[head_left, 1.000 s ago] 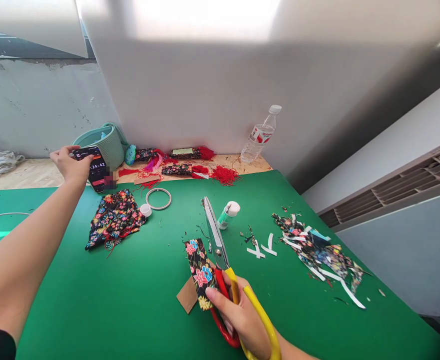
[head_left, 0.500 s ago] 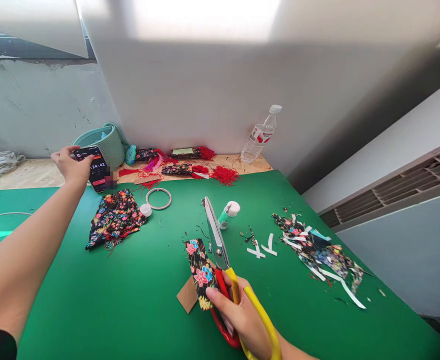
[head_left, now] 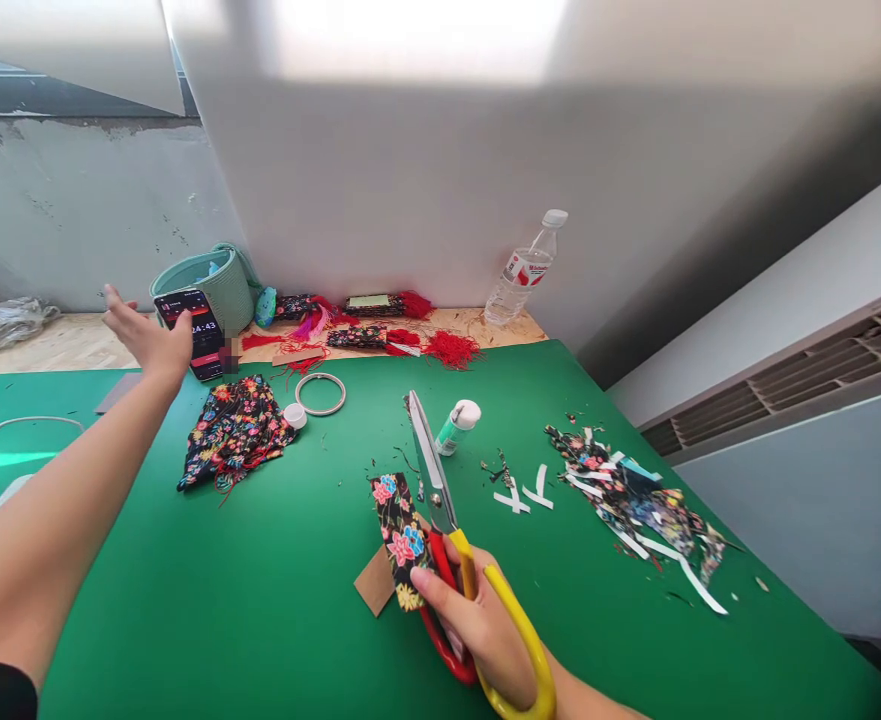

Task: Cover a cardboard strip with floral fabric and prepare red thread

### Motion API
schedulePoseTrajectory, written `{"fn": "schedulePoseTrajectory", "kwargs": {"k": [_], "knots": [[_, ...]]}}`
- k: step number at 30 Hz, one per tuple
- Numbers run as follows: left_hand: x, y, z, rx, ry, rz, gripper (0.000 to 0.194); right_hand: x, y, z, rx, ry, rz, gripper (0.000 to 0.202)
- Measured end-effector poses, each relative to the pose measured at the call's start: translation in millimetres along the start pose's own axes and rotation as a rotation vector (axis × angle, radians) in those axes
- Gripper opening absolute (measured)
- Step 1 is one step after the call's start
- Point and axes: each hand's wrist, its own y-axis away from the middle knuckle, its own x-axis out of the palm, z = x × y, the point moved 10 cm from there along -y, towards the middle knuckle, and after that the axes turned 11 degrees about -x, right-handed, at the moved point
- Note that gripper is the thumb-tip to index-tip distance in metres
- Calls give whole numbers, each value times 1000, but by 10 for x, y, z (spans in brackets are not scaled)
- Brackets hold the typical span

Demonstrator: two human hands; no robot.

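Head view, moved: left hand (head_left: 155, 345) has let its fingers rise off the phone (head_left: 204, 345) and fan apart; its thumb stays over the screen, where 24:42 has become 24:43.
Left fingers: spread wide, nothing gripped; whether the thumb tip presses the glass I cannot tell.
Phone: upright but leaning, just right of the spread fingers, propped before the green basket (head_left: 234, 290).
Right hand (head_left: 496, 630): fingers closed on the scissors (head_left: 432, 470), thumb tip laid on the floral strip (head_left: 397, 520).
Scissors: red and yellow handles at the right fingers, blades close together, pointing away beyond the fingertips.
Floral strip: under the right thumb, just left of the blades.
Brown card (head_left: 371, 585): poking out from beneath the strip, left of the right thumb tip.
Glue bottle (head_left: 451, 435): beyond the right fingers, near the blades.
Paper strips (head_left: 513, 498): ahead of the right knuckles, to their right.
Scrap heap (head_left: 635, 500): well right of the right fingers.
Floral cloth (head_left: 234, 430): nearer than the left fingers and to their right, white cap (head_left: 294, 416) beside it.
Water bottle (head_left: 513, 290): far beyond the right fingers, by the wall.
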Motion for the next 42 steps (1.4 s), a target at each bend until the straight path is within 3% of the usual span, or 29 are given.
{"fn": "schedulePoseTrajectory", "kwargs": {"k": [2, 5, 9, 13, 15, 19, 23, 25, 30, 34, 37, 42], "knots": [[-107, 238, -96, 27, -31, -51, 94, -1, 14, 37, -12, 11, -11, 47], [-188, 751, -216, -50, 97, 13, 81, 21, 15, 101, -56, 26, 3, 43], [-85, 1675, -493, -156, 380, 375, 61, 58, -26, 179, -118, 19, 39, 41], [-7, 2584, -481, -493, 557, 683, 42, -6, -57, 287, -206, 42, -20, 40], [-40, 2893, -440, -608, 587, 749, 43, -46, -56, 344, -255, 55, -61, 38], [-19, 3333, -492, -745, 618, 1047, 47, -76, -59, 440, -345, 67, -97, 36], [-13, 3594, -685, -723, 564, 1409, 44, -91, -80, 496, -395, 59, -108, 33], [-21, 3615, -734, -715, 582, 1475, 39, -103, -91, 466, -378, 53, -111, 32], [-22, 3425, -725, -778, 774, 1359, 30, -119, -96, 254, -249, -5, -103, 38], [8, 3385, -675, -970, 912, 1296, 27, -52, -77, 171, -197, -61, -24, 41], [29, 3394, -650, -1091, 986, 1258, 24, 9, -65, 125, -170, -144, 34, 46], [48, 3391, -598, -1142, 976, 1247, 18, 117, -35, 155, -221, -304, 157, 57]]}}
